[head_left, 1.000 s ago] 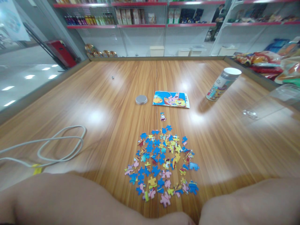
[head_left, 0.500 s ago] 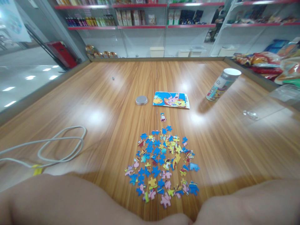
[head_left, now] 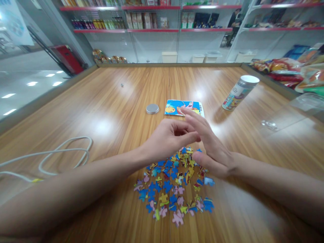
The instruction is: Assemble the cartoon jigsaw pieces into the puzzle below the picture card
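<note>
Several loose, colourful jigsaw pieces (head_left: 174,189) lie in a pile on the wooden table (head_left: 101,111). Both my hands hover over the far edge of the pile. My left hand (head_left: 167,138) has its fingers curled, and the fingertips meet the palm side of my right hand; whether it holds anything is hidden. My right hand (head_left: 210,145) is stretched out edge-on with the fingers straight and nothing in it. Behind the hands lies the printed picture card (head_left: 174,107), partly covered by my right fingertips.
A round metal lid (head_left: 152,108) lies left of the card. A cylindrical puzzle tube (head_left: 239,92) stands at the right. A white cable (head_left: 63,155) loops on the left. Clear plastic (head_left: 270,125) and snack bags (head_left: 286,67) sit at the right edge. Shelves stand behind.
Both arms have come forward from the near edge, so my hands now meet above the far side of the pile. The single piece beyond the pile is now hidden behind them.
</note>
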A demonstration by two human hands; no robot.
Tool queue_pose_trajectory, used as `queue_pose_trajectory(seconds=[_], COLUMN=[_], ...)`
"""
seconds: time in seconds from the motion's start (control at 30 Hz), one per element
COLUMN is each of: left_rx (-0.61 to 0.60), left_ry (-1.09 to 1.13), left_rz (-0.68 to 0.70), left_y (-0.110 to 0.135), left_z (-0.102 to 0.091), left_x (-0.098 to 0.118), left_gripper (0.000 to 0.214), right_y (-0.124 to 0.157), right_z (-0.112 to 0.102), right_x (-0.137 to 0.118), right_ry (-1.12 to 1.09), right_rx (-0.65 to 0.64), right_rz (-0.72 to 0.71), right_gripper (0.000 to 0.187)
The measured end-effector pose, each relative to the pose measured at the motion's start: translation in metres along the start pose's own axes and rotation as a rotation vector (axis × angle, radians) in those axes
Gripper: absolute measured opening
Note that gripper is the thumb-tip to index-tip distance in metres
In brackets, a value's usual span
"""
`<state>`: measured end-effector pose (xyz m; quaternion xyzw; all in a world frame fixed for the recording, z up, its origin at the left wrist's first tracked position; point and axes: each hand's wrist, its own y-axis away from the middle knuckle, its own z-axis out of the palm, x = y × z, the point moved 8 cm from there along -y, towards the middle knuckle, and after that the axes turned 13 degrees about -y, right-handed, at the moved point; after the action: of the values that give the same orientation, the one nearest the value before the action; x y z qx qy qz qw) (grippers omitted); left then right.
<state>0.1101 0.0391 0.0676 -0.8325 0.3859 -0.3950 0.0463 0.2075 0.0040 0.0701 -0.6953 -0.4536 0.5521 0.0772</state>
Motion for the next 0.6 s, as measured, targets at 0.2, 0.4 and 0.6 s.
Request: queue_pose_trajectory(seconds=[0.2,0.4,0.6], left_rx=[0.372,0.410,0.436], left_ry=[-0.395,-0.357,-0.330], left_rz=[0.057,-0.029,-0.070], left_y=[-0.011,-0.006,-0.005], left_z=[-0.044,-0.046,-0.049], left_x=[-0.076,-0.099,-0.099], left_gripper=[0.019,0.029,0.042], right_y=[0.012,0.021,0.025], right_z=[-0.029,-0.034,-0.045], right_x=[0.065,0.078,0.086], right_ry=[-0.146,-0.331,-0.468], right_rx=[0.384,0.487,0.572], right_rz=[0.275,0.332,0.355], right_gripper=[0.032,0.022,0.026])
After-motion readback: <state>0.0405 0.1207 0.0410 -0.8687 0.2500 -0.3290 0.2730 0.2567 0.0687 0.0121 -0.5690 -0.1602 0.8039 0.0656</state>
